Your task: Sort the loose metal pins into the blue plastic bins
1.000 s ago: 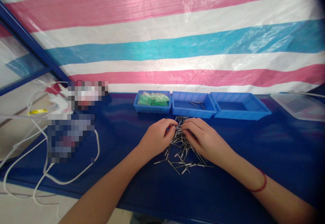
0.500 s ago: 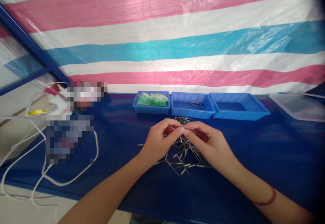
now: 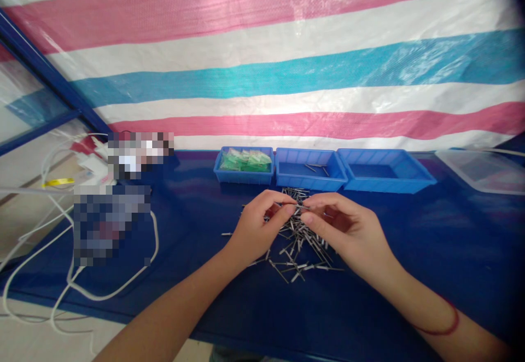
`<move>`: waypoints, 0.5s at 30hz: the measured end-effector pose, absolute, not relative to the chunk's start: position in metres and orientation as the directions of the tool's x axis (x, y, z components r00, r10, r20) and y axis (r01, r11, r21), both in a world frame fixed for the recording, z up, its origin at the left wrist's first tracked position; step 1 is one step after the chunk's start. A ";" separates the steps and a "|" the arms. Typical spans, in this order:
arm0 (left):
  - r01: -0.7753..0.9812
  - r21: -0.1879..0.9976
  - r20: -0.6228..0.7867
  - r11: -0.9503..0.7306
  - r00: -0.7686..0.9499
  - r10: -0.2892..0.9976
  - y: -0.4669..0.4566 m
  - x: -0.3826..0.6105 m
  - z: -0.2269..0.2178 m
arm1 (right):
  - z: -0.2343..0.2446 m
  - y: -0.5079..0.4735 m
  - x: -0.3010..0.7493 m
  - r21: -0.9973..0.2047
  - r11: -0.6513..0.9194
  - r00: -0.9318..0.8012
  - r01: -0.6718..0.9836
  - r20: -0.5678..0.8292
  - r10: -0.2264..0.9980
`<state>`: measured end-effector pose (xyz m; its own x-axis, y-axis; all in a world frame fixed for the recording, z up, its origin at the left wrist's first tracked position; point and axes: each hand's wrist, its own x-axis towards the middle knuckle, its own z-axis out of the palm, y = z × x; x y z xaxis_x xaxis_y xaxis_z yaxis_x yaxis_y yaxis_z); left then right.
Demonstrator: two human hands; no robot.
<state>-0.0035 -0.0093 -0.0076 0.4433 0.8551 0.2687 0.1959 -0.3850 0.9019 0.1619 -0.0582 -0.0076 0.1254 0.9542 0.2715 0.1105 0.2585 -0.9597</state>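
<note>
Over a loose pile of metal blind rivets [image 3: 303, 233] my left hand [image 3: 256, 222] is closed, thumb against fingertips. A thin blind rivet [image 3: 302, 207] sticks out of this pinch toward the right; whether more are held behind the fingers is hidden. My right hand [image 3: 355, 228] faces it from the other side, thumb and forefinger parted, their tips close to the rivet's free end. Nothing shows gripped in the right fingers. Under both hands the pile spreads on the blue table, partly covered by them.
Behind the pile stand a blue bin with green-and-clear packets [image 3: 246, 161], a blue bin [image 3: 309, 179] holding several rivets, and another blue bin [image 3: 385, 184]. A clear plastic lid [image 3: 484, 173] lies right. White cables [image 3: 156, 236] loop at left. A striped sheet [image 3: 262, 83] hangs behind.
My right hand has drawn slightly right, and its thumb and forefinger have parted from the left fingertips. A rivet now shows between the hands. The left hand has barely moved.
</note>
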 end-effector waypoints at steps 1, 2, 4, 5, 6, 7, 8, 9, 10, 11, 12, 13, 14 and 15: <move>0.208 0.896 0.262 -0.391 0.462 0.847 -0.009 -0.004 -0.007 | -0.007 -0.060 0.162 -0.950 0.284 0.110 0.131 0.299 0.948; 0.223 0.888 0.257 -0.401 0.481 0.838 -0.010 -0.003 -0.007 | -0.006 -0.061 0.161 -0.941 0.307 0.095 0.145 0.322 0.942; 0.257 0.871 0.242 -0.418 0.517 0.821 -0.010 -0.003 -0.005 | -0.003 -0.062 0.161 -0.928 0.336 0.067 0.161 0.350 0.934; 0.269 0.869 0.231 -0.416 0.523 0.821 -0.011 -0.003 -0.004 | -0.001 -0.061 0.162 -0.924 0.344 0.062 0.165 0.358 0.932; 0.278 0.872 0.217 -0.402 0.517 0.828 -0.011 -0.003 -0.003 | 0.001 -0.059 0.163 -0.922 0.348 0.064 0.169 0.363 0.930; 0.282 0.881 0.201 -0.380 0.503 0.841 -0.011 -0.004 -0.003 | 0.003 -0.056 0.164 -0.920 0.350 0.077 0.178 0.367 0.927; 0.281 0.892 0.187 -0.353 0.482 0.856 -0.010 -0.004 -0.002 | 0.005 -0.051 0.167 -0.917 0.348 0.099 0.195 0.371 0.923; 0.277 0.903 0.177 -0.329 0.458 0.871 -0.009 -0.005 -0.002 | 0.007 -0.044 0.170 -0.914 0.344 0.130 0.216 0.376 0.917; 0.274 0.909 0.173 -0.313 0.436 0.883 -0.007 -0.006 -0.002 | 0.008 -0.037 0.174 -0.908 0.343 0.173 0.241 0.388 0.905; 0.278 0.910 0.173 -0.307 0.420 0.891 -0.005 -0.008 -0.003 | 0.010 -0.027 0.179 -0.905 0.329 0.212 0.268 0.389 0.896; 0.291 0.905 0.176 -0.312 0.410 0.895 -0.002 -0.010 -0.004 | 0.011 -0.018 0.184 -0.902 0.323 0.250 0.287 0.396 0.884; 0.313 0.893 0.184 -0.324 0.405 0.896 0.000 -0.011 -0.005 | 0.013 -0.008 0.188 -0.901 0.316 0.283 0.299 0.400 0.872; 0.340 0.875 0.194 -0.344 0.405 0.893 0.003 -0.013 -0.006 | 0.013 0.001 0.192 -0.901 0.302 0.308 0.312 0.396 0.865; 0.370 0.852 0.206 -0.370 0.412 0.888 0.005 -0.014 -0.008 | 0.014 0.009 0.196 -0.903 0.273 0.319 0.330 0.380 0.869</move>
